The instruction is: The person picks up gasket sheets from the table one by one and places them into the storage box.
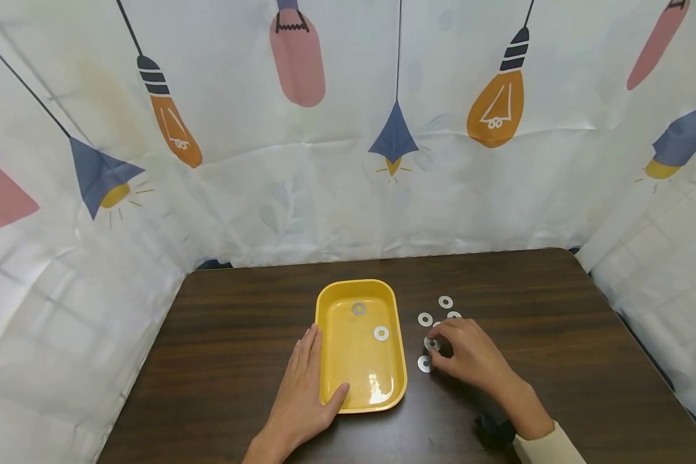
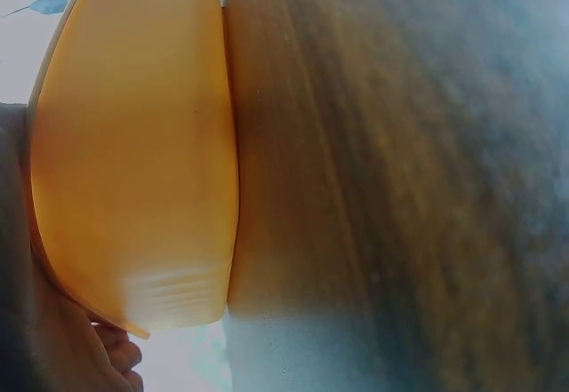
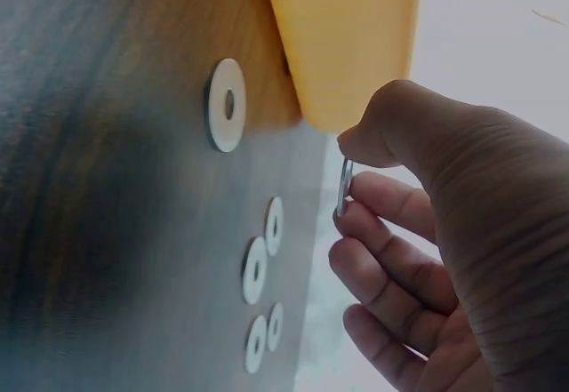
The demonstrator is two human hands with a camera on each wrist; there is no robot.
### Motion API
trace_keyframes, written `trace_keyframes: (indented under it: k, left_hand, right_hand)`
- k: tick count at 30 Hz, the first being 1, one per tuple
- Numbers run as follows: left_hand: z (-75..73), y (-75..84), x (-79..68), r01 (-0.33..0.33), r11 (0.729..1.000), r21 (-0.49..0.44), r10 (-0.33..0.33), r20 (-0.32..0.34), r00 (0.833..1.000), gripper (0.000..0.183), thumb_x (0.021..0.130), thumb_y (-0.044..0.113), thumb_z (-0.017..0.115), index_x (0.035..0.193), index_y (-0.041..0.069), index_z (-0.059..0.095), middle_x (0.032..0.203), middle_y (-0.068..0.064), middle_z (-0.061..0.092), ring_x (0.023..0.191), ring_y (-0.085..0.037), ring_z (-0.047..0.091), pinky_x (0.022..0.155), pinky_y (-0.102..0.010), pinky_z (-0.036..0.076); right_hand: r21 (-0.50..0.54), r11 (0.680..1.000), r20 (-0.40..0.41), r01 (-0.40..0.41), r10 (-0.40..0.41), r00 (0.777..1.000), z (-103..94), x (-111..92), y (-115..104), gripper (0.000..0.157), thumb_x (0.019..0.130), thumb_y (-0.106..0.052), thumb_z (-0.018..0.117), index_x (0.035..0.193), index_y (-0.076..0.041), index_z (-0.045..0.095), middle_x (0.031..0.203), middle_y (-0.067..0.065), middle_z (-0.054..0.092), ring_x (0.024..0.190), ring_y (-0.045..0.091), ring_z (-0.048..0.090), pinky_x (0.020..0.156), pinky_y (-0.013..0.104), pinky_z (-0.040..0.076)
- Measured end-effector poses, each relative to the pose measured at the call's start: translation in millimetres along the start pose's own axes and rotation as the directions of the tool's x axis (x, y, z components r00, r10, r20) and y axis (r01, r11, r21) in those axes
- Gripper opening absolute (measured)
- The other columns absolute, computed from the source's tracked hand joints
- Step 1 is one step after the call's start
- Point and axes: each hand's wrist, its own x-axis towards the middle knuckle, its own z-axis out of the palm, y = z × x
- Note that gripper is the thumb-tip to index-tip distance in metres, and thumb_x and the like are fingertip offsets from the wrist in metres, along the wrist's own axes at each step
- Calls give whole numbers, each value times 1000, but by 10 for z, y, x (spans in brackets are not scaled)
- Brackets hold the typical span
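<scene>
A yellow tray (image 1: pixel 356 367) sits on the dark wooden table, with two flat metal washers inside, one washer (image 1: pixel 376 334) nearer its right wall and the other farther back. Against the tray's left side rests my left hand (image 1: pixel 301 393), fingers straight along the rim and thumb over the near-left corner. To the right of the tray, my right hand (image 1: pixel 472 357) pinches a washer (image 3: pixel 344 186) between thumb and fingertips; in the right wrist view it is seen edge-on, above the table. One loose washer (image 3: pixel 217 112) lies closest to the tray, and several more washers (image 3: pixel 250 276) lie clustered farther back.
The wood-grain table (image 1: pixel 238 328) extends on both sides of the tray. Behind it and along its sides hangs a white curtain (image 1: pixel 336 193) printed with lamps and bulbs. A dark band (image 1: pixel 493 432) shows at the right wrist, beside a cream sleeve (image 1: pixel 548 448).
</scene>
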Motion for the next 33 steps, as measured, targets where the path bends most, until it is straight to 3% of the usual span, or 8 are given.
trace_keyframes:
  k: [14,23,33]
  left_hand:
    - [1,-1,4,11,1000,-1,-11,6,1000,107,86,47,78,166,-2,25,176,-16,26,160,-33,32,130,-13,-11]
    - [4,0,0,10,1000,-6,-10,3,1000,107,86,46,78,166,-2,26,176,-16,27,160,-33,32,130,-13,-10]
    - [5,-4,-2,2,1000,-6,-2,-1,1000,106,87,47,77,165,-3,25,175,-17,27,160,-33,32,131,-14,-10]
  right_hand:
    - [76,996,56,-43,39,998,-88,123,-65,19,81,-22,87,98,-19,78,96,-7,77,88,14,69,89,46,60]
    - [138,990,68,-2,-7,998,-116,246,-95,19,83,-19,86,100,-17,78,96,-6,77,83,13,71,77,31,61]
    - [106,993,42,47,-52,998,-163,396,-174,19,82,-23,86,98,-17,78,95,-3,77,86,16,69,84,36,59]
